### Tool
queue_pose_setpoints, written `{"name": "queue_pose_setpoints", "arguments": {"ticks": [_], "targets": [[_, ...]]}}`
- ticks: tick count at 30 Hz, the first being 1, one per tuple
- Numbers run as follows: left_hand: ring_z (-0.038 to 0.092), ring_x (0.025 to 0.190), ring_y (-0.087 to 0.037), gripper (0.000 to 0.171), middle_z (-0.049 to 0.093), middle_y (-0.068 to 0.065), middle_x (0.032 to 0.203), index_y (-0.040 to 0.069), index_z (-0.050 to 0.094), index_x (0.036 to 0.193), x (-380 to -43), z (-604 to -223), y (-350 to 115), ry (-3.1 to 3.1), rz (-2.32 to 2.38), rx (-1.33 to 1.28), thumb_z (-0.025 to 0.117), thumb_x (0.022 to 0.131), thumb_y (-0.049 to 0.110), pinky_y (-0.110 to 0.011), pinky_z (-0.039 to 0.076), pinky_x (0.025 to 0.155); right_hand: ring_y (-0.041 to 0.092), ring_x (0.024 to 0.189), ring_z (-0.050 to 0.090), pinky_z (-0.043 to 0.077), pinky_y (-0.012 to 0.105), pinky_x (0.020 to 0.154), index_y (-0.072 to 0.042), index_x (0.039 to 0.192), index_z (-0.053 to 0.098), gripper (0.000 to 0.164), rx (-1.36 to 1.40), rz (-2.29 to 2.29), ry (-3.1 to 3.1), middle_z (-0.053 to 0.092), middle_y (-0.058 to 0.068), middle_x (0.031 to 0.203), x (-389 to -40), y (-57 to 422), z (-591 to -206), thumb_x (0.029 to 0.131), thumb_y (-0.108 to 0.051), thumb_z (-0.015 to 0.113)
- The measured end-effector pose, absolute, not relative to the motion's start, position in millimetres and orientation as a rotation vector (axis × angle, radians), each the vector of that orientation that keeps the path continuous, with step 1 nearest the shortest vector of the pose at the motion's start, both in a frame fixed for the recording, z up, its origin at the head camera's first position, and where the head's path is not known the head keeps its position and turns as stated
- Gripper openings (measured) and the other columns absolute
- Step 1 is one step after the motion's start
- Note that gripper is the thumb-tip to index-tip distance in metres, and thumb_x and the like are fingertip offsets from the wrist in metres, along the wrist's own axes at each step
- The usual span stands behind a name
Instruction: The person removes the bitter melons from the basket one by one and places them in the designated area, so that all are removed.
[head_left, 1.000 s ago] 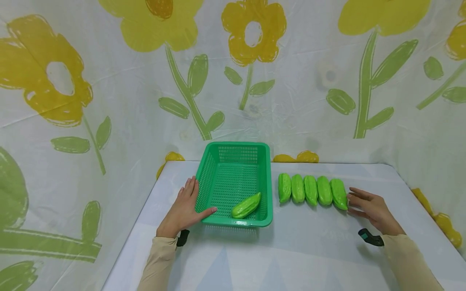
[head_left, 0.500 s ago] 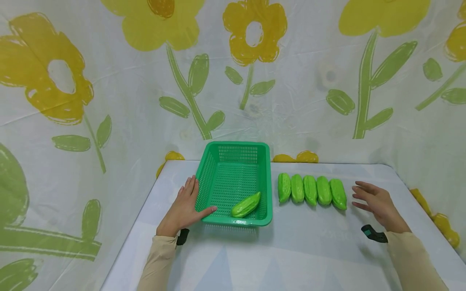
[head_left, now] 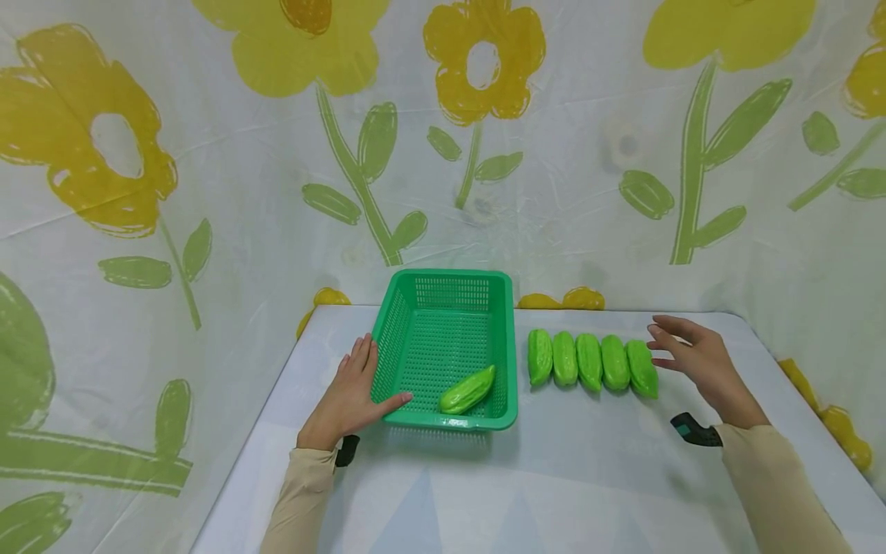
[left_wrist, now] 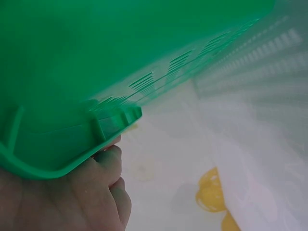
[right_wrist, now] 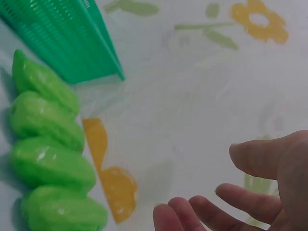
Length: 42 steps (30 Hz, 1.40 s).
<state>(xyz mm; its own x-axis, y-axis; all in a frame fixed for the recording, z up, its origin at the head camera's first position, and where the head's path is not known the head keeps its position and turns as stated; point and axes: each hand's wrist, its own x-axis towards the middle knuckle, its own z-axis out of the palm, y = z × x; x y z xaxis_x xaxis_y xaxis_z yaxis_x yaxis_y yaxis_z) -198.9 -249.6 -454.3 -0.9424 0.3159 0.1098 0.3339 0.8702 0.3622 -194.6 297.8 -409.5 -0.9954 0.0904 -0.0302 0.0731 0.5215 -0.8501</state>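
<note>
My left hand (head_left: 349, 396) rests against the left front corner of a green plastic basket (head_left: 505, 346), its fingers straight along the left rim and its thumb over the front rim. In the left wrist view the palm lies just under the basket's rim. One light green bitter melon (head_left: 467, 391) lies inside, near the front right corner. To the right, several more bitter melons (head_left: 589, 363) lie side by side in a row on the table. Beside the rightmost bitter melon (head_left: 642, 369), my right hand (head_left: 699, 365) hovers with fingers loosely bent, holding nothing.
The white table (head_left: 588, 477) ends at a back edge just behind the basket. A flower-printed cloth (head_left: 574, 215) hangs behind and to both sides. A small dark device (head_left: 695, 429) sits at my right wrist; another (head_left: 348, 452) is at the left.
My right hand first drew back rightward from the rightmost bitter melon, then rose and came left toward the row's far end. The left hand, basket and bitter melons stay about where they were.
</note>
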Motion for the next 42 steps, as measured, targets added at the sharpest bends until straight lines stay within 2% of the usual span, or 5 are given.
{"name": "queue_pose_setpoints", "arguments": {"ticks": [14,23,31,37,42], "targets": [[0.008,0.163,-0.041,0.116,0.007,-0.024,0.174,-0.007,0.014,0.162,-199,-454,-251,-2.993,-0.609,-0.527,0.064,0.089,0.069,-0.062,0.014,0.130,-0.010,0.091,0.066,0.062,0.019,0.078,-0.003,0.154,0.046,0.066,0.045,1.542,-2.649,0.052,0.026,0.150,-206,244,-372,0.106,-0.048,0.054],[0.009,0.162,-0.042,0.117,0.009,-0.024,0.173,-0.007,0.015,0.162,-198,-453,-251,-2.988,-0.596,-0.524,0.065,0.089,0.069,-0.062,0.015,0.130,-0.004,0.091,0.070,0.063,0.025,0.079,-0.005,0.147,0.054,0.054,0.203,1.632,-2.616,0.059,0.022,0.142,-215,203,-356,0.106,-0.040,0.058],[0.010,0.162,-0.043,0.116,0.010,-0.026,0.173,-0.008,0.016,0.162,-198,-454,-251,-2.982,-0.595,-0.525,0.065,0.089,0.069,-0.063,0.016,0.130,0.007,0.092,0.073,0.064,0.028,0.077,-0.005,0.145,0.056,0.049,0.317,1.654,-2.644,0.062,0.024,0.136,-230,161,-355,0.106,-0.034,0.060],[0.009,0.162,-0.042,0.117,0.008,-0.025,0.173,-0.008,0.014,0.162,-198,-454,-251,-2.987,-0.598,-0.527,0.065,0.089,0.069,-0.062,0.015,0.130,0.023,0.093,0.074,0.064,0.031,0.075,-0.002,0.142,0.058,0.045,0.397,1.654,-2.682,0.066,0.025,0.129,-241,130,-363,0.105,-0.027,0.061],[0.008,0.162,-0.041,0.118,0.006,-0.023,0.174,-0.007,0.014,0.162,-198,-454,-251,-2.994,-0.609,-0.524,0.065,0.089,0.069,-0.062,0.015,0.130,0.041,0.100,0.072,0.065,0.046,0.078,0.000,0.143,0.056,0.045,0.450,1.635,-2.755,0.065,0.026,0.130,-247,107,-369,0.105,-0.024,0.061]]}}
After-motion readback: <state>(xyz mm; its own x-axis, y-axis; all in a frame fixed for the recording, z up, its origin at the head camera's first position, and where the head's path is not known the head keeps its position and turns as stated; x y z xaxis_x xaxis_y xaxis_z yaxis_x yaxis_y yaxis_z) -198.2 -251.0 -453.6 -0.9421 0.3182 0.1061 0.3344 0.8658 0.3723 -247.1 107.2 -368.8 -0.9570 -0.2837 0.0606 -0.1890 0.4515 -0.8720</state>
